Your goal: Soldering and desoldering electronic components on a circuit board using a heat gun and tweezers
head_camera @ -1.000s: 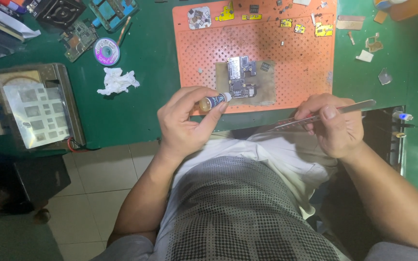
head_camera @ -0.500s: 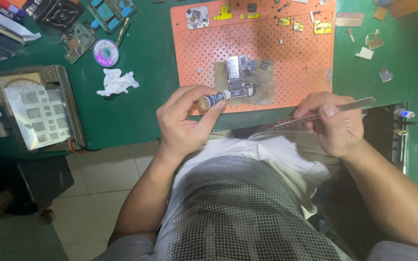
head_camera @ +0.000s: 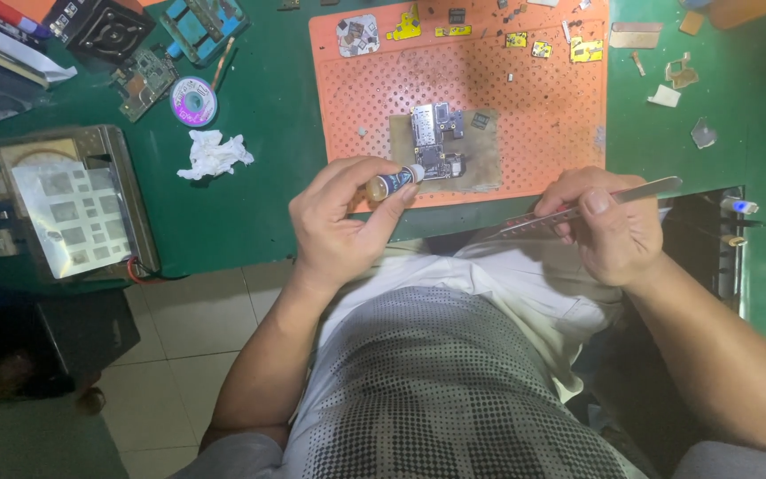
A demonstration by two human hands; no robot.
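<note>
The left hand (head_camera: 334, 226) pinches a small dark tube with a white cap (head_camera: 394, 182), its tip just beside a small green circuit board (head_camera: 434, 142) on the orange perforated mat (head_camera: 543, 115). The right hand (head_camera: 609, 226) grips slim metal tweezers (head_camera: 591, 202) above the green desk (head_camera: 259, 195).

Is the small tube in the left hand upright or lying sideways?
Sideways: the small tube lies nearly level in the left hand, tip toward the circuit board.

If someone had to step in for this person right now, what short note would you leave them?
Left hand: holds a small tube, tip pointing at the circuit board.
Right hand: holds metal tweezers, off the board, over the bench edge.
Board lies on a brown pad on the orange mat; small parts sit along the mat's top edge.
Done: board laid out. I cannot tell whether anything has been applied.
</note>
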